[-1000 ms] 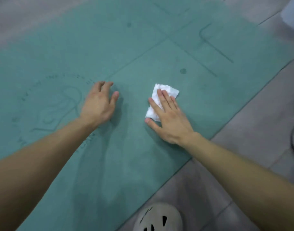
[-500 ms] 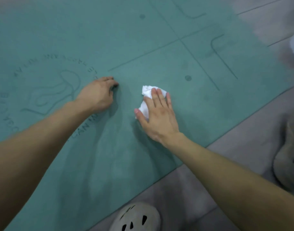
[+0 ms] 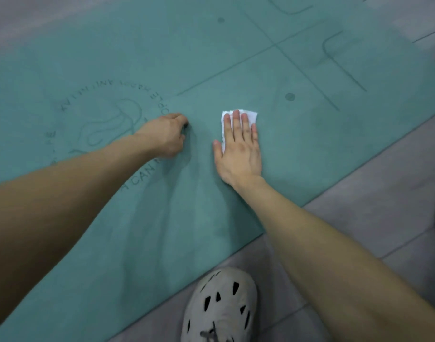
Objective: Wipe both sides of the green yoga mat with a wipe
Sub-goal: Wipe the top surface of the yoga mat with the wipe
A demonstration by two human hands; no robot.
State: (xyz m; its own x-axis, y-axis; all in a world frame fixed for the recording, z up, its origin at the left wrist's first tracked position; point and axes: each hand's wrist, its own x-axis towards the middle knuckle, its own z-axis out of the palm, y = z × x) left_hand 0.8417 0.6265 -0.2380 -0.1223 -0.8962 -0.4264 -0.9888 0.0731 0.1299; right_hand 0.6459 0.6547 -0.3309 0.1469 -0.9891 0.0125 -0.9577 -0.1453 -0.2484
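Right grip (image 3: 240, 154) is lying flat, fingers straight and close together, pressing a folded white wipe (image 3: 251, 116) onto the green yoga mat (image 3: 310, 149). Only the far part of the wipe is showing, past the fingertips and beside the forefinger; the rest is hiding under the hand. Left grip (image 3: 162, 138) is resting on the mat near it, to the left, fingers curled under and nothing visibly held. It seems to be bracing the person or pinning the mat down.

The mat is lying unrolled and flat on a grey tiled floor (image 3: 384, 193), running diagonally across the view. Its printed face is showing thin guide lines, dots and a round logo with lettering (image 3: 100, 114), partly covered by the left forearm. A pale shoe with holes (image 3: 220, 307) is standing on the floor just off the mat's near edge.

The person appears to be wiping the upper face, so the underside is not yet being reached. The next move is calling for even, flat pressure through the palm so the wipe slides without bunching, while the other hand is stopping the mat from creeping.
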